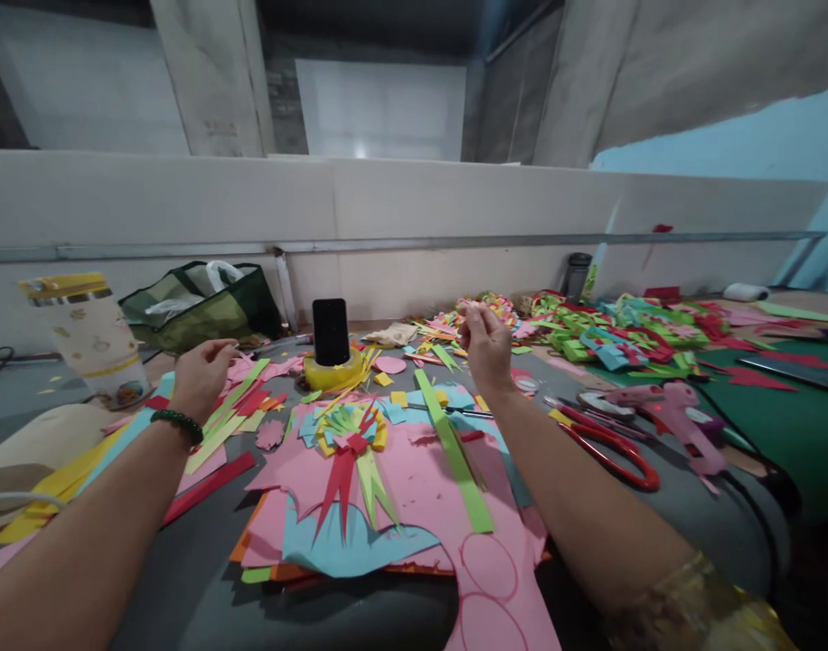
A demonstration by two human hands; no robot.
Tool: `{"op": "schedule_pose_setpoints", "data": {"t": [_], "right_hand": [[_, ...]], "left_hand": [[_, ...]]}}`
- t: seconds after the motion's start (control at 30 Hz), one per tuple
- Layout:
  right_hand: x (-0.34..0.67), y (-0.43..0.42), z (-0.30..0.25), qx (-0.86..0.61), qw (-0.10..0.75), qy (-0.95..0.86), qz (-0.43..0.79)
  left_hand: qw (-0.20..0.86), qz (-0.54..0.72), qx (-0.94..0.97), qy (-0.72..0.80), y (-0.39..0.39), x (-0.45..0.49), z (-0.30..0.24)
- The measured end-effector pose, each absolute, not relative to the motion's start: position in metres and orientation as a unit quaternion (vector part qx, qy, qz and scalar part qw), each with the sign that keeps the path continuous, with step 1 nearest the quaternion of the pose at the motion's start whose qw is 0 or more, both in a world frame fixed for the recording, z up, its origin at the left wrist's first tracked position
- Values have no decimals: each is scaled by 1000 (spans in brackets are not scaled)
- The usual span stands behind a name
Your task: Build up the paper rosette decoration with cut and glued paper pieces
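Note:
My left hand [202, 380], with a dark bead bracelet at the wrist, is raised over paper strips, thumb and fingers pinched together. What it pinches, if anything, is too small to name. On the other side my right hand [487, 348] is lifted in front of a colourful paper pile, also pinching; a pinkish bit at its fingertips blurs into the pile behind. Between them, a paper rosette [352, 438] with red and green tails lies on pink sheets [414, 461]. A long green paper strip [451, 443] crosses the sheets beside it.
A phone [331, 331] leans upright in a yellow tape roll [333, 372]. Red-handled scissors [614, 457] and a pink glue gun [685, 425] lie to the right. A tumbler [92, 339] and a green bag [203, 312] stand at left. Cut paper loops [610, 330] pile up at back right.

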State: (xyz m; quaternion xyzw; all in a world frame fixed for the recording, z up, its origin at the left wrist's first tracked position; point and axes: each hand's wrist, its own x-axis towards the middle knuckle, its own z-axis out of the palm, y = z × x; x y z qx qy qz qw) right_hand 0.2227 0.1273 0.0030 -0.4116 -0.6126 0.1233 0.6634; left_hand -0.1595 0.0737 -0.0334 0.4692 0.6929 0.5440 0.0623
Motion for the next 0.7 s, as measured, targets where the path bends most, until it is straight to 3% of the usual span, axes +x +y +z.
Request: {"op": "schedule_pose_setpoints", "data": {"t": [0.13, 0.3, 0.4, 0.7], "right_hand": [[237, 132, 4, -510, 563, -646, 80], [255, 136, -6, -631, 299, -707, 109], [253, 136, -10, -652, 189, -725, 118], [261, 131, 10, -693, 110, -712, 9]], "left_hand": [[145, 580, 395, 697, 74, -168, -41], [207, 589, 368, 689, 73, -165, -40], [196, 596, 344, 699, 72, -172, -35], [75, 489, 401, 771, 66, -209, -43]]}}
